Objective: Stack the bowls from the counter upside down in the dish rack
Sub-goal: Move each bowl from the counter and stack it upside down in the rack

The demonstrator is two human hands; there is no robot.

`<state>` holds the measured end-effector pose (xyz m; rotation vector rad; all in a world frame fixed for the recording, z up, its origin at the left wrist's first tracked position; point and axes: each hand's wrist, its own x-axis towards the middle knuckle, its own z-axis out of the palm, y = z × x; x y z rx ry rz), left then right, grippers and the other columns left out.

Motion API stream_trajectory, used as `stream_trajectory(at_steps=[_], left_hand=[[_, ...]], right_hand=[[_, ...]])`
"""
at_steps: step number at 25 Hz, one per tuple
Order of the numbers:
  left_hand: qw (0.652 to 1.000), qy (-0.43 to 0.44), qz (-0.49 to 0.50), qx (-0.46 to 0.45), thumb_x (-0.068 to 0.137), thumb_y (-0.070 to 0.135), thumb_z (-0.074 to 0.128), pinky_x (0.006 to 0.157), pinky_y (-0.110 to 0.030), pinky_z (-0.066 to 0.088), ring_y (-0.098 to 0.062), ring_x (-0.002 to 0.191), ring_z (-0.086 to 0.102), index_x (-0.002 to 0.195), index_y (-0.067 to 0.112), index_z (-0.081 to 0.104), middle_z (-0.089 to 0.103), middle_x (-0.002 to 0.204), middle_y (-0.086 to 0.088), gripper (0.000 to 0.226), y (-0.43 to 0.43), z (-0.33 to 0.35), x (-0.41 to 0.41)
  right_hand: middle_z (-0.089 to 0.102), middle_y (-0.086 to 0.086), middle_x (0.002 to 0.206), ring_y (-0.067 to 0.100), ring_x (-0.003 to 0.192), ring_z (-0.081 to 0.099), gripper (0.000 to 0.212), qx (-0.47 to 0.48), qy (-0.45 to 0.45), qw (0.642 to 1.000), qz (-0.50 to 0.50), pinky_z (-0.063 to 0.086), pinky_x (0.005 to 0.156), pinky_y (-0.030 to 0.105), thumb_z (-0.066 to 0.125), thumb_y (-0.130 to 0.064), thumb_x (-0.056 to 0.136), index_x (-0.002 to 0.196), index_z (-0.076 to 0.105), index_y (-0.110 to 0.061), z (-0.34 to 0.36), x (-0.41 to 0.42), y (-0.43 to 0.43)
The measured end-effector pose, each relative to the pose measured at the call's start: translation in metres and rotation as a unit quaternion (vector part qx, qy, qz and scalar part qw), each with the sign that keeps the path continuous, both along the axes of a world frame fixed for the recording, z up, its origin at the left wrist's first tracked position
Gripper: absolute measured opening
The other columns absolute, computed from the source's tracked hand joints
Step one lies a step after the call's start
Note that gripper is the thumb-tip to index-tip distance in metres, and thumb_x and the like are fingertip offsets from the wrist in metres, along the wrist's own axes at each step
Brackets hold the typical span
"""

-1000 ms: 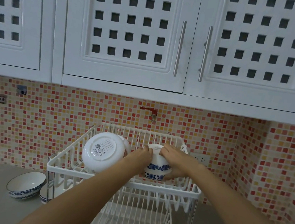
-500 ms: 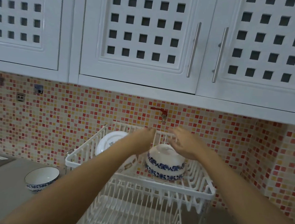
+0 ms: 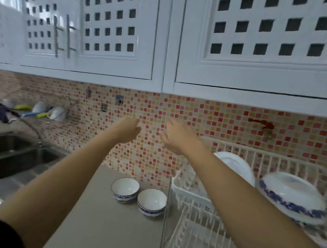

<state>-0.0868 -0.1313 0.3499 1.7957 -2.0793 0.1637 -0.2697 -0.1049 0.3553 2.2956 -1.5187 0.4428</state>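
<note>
Both hands off racked bowl, now empty.

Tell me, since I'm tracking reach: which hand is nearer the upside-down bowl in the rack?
Right. The right hand is up and left of the upside-down bowl; the left hand is farther left.
</note>
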Motion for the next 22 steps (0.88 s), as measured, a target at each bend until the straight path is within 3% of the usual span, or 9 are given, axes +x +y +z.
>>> stream_trajectory(at_steps=[5, 10, 16, 22], left_hand=[[0.999, -0.012, 0.018, 0.039, 0.099, 0.026, 0.035, 0.099, -0.039, 0.045, -0.03, 0.117, 0.055, 0.126, 0.007, 0.051, 0.057, 0.13, -0.013, 0.036, -0.074, -0.04, 0.091], [0.99, -0.052, -0.001, 0.134, 0.1, 0.032, 0.032, 0.101, -0.044, 0.043, -0.035, 0.124, 0.05, 0.139, 0.005, 0.038, 0.049, 0.138, -0.019, 0.047, -0.147, -0.108, 0.153], [0.977, -0.037, -0.022, 0.208, 0.099, 0.039, 0.034, 0.106, -0.043, 0.04, -0.034, 0.13, 0.045, 0.142, 0.004, 0.033, 0.046, 0.142, -0.018, 0.056, -0.203, -0.211, 0.175], [0.959, 0.031, 0.029, 0.279, 0.098, 0.042, 0.034, 0.098, -0.037, 0.044, -0.031, 0.119, 0.053, 0.126, 0.004, 0.047, 0.056, 0.129, -0.016, 0.049, -0.233, -0.308, 0.166]], right_hand=[[0.034, 0.013, 0.15, 0.031, 0.134, 0.036, 0.052, 0.092, -0.011, 0.994, -0.057, 0.033, 0.109, 0.044, 0.029, -0.036, 0.101, 0.143, 0.031, -0.006, -0.051, 0.098, -0.078], [0.034, 0.015, 0.148, 0.031, 0.135, 0.034, 0.053, 0.151, -0.028, 0.983, -0.099, 0.033, 0.11, 0.042, 0.034, -0.035, 0.101, 0.142, 0.029, -0.003, -0.123, 0.16, -0.147], [0.042, 0.016, 0.138, 0.03, 0.122, 0.047, 0.044, 0.219, -0.015, 0.961, -0.17, 0.047, 0.094, 0.035, 0.048, -0.006, 0.094, 0.136, 0.036, -0.002, -0.233, 0.175, -0.217], [0.044, 0.015, 0.141, 0.028, 0.125, 0.048, 0.041, 0.254, -0.012, 0.941, -0.222, 0.045, 0.1, 0.033, 0.042, -0.016, 0.101, 0.139, 0.034, -0.003, -0.32, 0.168, -0.268]])
